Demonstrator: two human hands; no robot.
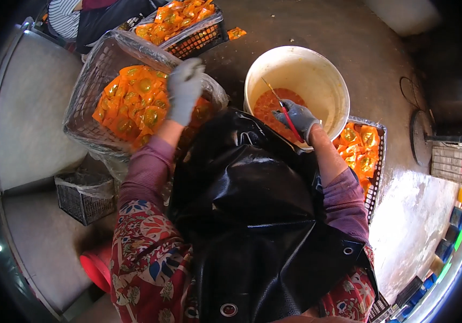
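My right hand, in a grey glove, is closed around red-handled scissors over the mouth of a white bucket. The blades point up and to the left. Reddish-orange liquid lies in the bottom of the bucket. My left hand, also gloved in grey, is above the right part of a plastic-lined crate. Motion smears its fingers, so whether they hold anything does not show. Orange packets with yellowish round contents are heaped in that crate.
Another crate of orange packets stands at the back, near a seated person. A single packet lies on the floor. More packets fill a crate right of the bucket. A dark crate and a red container sit at left.
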